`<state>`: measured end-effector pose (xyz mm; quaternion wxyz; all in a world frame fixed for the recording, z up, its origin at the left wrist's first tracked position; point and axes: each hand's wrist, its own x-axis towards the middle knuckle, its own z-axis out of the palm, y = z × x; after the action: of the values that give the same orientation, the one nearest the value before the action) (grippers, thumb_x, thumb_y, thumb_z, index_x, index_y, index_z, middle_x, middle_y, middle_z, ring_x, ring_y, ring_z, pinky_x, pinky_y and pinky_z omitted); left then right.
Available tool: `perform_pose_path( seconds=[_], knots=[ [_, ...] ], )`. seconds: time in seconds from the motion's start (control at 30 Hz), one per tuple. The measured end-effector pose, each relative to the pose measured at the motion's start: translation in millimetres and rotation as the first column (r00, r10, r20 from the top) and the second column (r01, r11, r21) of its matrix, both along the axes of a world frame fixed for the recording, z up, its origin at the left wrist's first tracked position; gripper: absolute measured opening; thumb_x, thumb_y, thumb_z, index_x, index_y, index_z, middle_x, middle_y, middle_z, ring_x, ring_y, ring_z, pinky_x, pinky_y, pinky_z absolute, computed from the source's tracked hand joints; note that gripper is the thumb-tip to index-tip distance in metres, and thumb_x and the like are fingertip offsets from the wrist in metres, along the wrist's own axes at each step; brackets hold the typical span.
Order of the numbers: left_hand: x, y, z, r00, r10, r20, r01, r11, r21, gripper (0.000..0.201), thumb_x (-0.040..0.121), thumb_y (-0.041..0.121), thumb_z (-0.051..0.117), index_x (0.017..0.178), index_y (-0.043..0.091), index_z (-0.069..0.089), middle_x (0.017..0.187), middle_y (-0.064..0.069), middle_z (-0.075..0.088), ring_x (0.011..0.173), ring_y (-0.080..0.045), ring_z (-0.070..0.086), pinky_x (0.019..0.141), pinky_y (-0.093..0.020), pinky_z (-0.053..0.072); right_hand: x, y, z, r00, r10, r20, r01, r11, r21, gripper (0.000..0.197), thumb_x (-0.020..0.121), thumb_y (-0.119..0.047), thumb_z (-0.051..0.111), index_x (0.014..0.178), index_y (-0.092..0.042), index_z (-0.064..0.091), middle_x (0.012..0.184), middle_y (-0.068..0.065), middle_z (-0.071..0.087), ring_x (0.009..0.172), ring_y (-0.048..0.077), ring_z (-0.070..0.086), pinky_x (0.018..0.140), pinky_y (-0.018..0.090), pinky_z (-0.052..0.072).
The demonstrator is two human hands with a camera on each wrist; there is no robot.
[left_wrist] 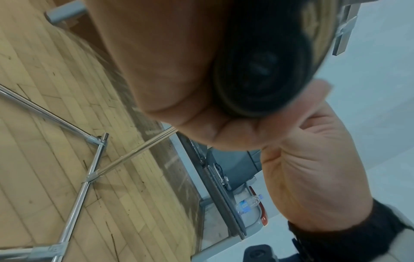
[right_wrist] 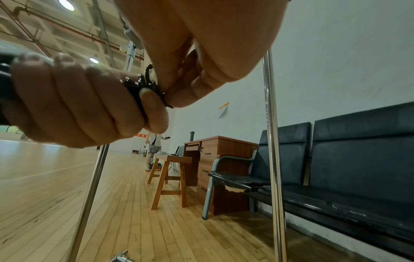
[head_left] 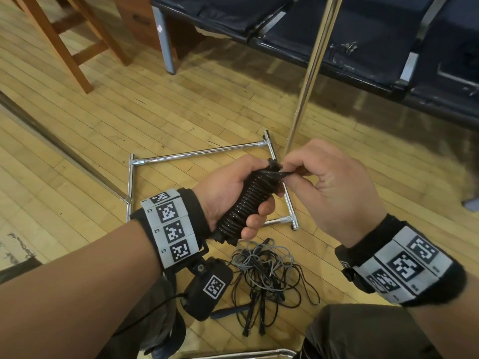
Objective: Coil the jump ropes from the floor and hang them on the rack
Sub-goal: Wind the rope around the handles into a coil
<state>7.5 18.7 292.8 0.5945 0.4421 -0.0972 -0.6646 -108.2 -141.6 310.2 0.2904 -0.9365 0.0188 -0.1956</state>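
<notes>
My left hand (head_left: pixel 233 193) grips a black jump rope (head_left: pixel 246 200) wound in tight turns around its handles; the bundle stands slanted in the fist. The rope's blurred butt end (left_wrist: pixel 260 74) fills the left wrist view beside the palm. My right hand (head_left: pixel 324 182) pinches the loose rope end (head_left: pixel 287 174) at the top of the bundle, seen also as the rope end (right_wrist: pixel 165 102) between thumb and finger. A tangled pile of black and grey jump ropes (head_left: pixel 269 278) lies on the wood floor below my hands. The chrome rack's base (head_left: pixel 197 152) and upright pole (head_left: pixel 311 71) stand just beyond.
A row of dark padded seats (head_left: pixel 350 35) runs along the wall behind the rack. A wooden stool (head_left: pixel 64 40) and a brown cabinet (right_wrist: pixel 215 163) stand to the left. A second rack pole (head_left: pixel 64 151) slants across the floor. A person (right_wrist: pixel 153 150) stands far off.
</notes>
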Motion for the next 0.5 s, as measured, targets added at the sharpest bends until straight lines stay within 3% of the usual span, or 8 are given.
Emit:
perform_pose_path(
  seconds=[0.2,0.37,0.5],
  knots=[
    [1.2,-1.7,2.2,0.999,0.027,0.032,-0.027,1.0,0.003,0.046,0.1,0.044,0.034,0.097,0.004,0.057,0.059,-0.008,0.05,0.038,-0.018,0.049,0.038,-0.023,0.044,-2.9,-0.2,3.9,0.998,-0.015,0.053,0.018,0.999,-0.048,0.013,0.093,-0.011,0.068,0.09,-0.023,0.064,0.086,-0.008,0.057,0.077,0.007,0.053,0.064,0.025,0.042],
    [1.8,-2.0,2.6,0.999,0.024,0.026,-0.024,1.0,0.015,0.049,0.106,0.043,0.029,0.096,0.004,0.058,0.059,-0.008,0.05,0.039,-0.018,0.049,0.038,-0.023,0.044,-4.7,1.0,5.9,0.996,-0.019,0.086,0.025,0.997,-0.072,0.013,0.093,-0.007,0.07,0.09,-0.019,0.066,0.085,-0.006,0.058,0.074,0.013,0.054,0.062,0.032,0.043],
    [1.1,-1.2,3.6,1.0,0.007,0.024,-0.007,1.0,0.011,0.047,0.103,0.044,0.034,0.098,0.004,0.058,0.06,-0.008,0.05,0.039,-0.018,0.049,0.038,-0.023,0.044,-6.1,1.3,8.7,0.995,-0.015,0.1,0.026,0.993,-0.112,0.009,0.093,-0.007,0.07,0.092,-0.016,0.069,0.088,-0.003,0.059,0.073,0.018,0.055,0.061,0.035,0.045]
  ],
)
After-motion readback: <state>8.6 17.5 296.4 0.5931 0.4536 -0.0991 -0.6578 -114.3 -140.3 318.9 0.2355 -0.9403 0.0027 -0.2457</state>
